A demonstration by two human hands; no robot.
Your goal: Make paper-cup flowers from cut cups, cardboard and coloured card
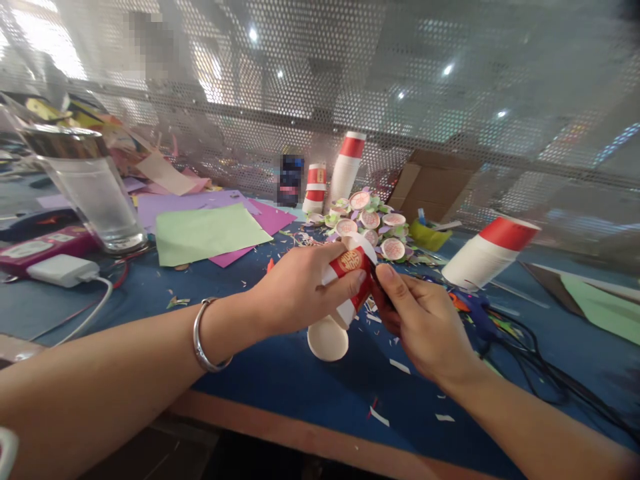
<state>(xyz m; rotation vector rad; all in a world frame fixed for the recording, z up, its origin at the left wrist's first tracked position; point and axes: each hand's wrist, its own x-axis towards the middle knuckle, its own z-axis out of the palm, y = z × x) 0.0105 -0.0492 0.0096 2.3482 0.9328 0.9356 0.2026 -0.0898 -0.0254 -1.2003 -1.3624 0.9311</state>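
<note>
Near the middle of the table my left hand (305,287) pinches a red and white paper cup (350,267) with gold print, its wall partly cut and curling at the top. My right hand (425,320) is closed around dark-handled scissors (379,280) at the cup's right edge; their blades are mostly hidden. Just beneath the cup is a round cream paper piece (327,340). Behind both hands lies a pile of small round paper pieces (370,220) with red print and green and purple paper around them.
Stacked paper cups (345,170) stand at the back, and another cup stack (493,250) leans at right. Coloured paper sheets (210,233) and a glass water bottle (93,193) are on the left. A blue glue gun (473,313) with black cables lies right. Paper scraps (400,365) litter the table.
</note>
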